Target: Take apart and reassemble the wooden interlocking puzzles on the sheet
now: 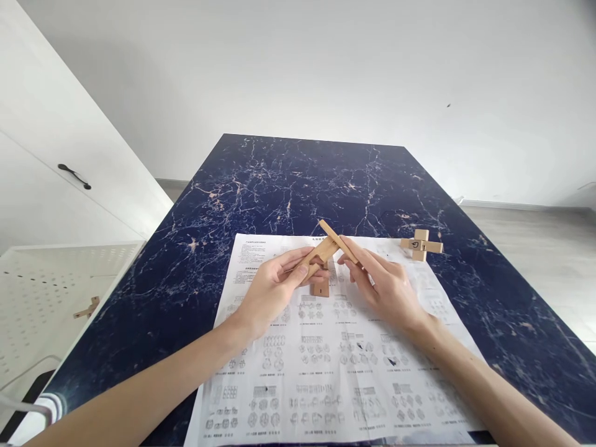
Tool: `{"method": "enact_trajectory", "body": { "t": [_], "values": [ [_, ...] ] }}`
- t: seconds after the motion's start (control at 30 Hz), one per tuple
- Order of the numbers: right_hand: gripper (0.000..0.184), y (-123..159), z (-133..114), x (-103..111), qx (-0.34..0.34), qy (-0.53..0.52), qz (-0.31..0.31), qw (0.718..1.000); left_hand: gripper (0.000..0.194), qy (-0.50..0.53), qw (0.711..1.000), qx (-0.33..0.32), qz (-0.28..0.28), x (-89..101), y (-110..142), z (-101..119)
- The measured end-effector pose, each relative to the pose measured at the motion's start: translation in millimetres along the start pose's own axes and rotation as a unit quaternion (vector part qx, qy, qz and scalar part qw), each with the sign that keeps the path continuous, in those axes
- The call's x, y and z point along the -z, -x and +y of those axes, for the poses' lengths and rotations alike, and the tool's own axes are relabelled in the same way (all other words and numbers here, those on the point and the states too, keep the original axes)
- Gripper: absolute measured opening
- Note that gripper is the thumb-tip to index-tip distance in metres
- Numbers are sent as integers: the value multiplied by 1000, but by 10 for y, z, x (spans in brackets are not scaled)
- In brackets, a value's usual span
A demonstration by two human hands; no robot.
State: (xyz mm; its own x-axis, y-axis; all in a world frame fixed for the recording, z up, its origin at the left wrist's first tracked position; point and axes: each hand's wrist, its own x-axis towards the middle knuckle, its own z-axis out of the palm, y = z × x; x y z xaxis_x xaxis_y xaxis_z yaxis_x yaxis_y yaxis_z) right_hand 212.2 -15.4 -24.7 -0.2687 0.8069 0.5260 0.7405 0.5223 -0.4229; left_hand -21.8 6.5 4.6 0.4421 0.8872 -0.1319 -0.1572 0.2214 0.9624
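My left hand [267, 292] is closed around a notched wooden puzzle piece [325, 249], thumb on top and fingers beneath. In my right hand [388, 285], the fingers pinch a slim wooden puzzle stick [336, 239], held at an angle across the far end of the notched piece. The two pieces meet there; whether they interlock I cannot tell. Just below them is another wooden piece [320, 290] with a small dark mark, partly hidden by my left fingers. It is unclear whether it is held or rests on the printed sheet [335, 369].
A cross-shaped wooden puzzle [421, 246] with a dark marking sits at the sheet's upper right corner. The dark blue marbled table [298, 186] reaches toward a white wall. At left are a white perforated surface [37, 310] with a wooden piece [88, 307], and a cabinet handle [74, 176].
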Motion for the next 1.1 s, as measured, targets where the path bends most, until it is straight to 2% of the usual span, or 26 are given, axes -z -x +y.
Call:
{"method": "enact_trajectory", "body": {
  "t": [0.2,0.37,0.57,0.8,1.1],
  "values": [
    [56,0,-55,-14,12,4,-2,1000,41,-29,999,-14,-23,22,11,17],
    [54,28,-5,11,16,5,-8,1000,38,-33,999,-14,-30,24,8,30],
    [54,29,33,77,28,9,-46,998,39,-28,999,1,-38,27,8,31],
    [59,53,65,79,57,16,-46,997,42,-36,998,2,-56,40,17,31],
    [67,65,38,51,65,19,-52,996,29,0,999,6,-44,35,18,-27]
  ]
}}
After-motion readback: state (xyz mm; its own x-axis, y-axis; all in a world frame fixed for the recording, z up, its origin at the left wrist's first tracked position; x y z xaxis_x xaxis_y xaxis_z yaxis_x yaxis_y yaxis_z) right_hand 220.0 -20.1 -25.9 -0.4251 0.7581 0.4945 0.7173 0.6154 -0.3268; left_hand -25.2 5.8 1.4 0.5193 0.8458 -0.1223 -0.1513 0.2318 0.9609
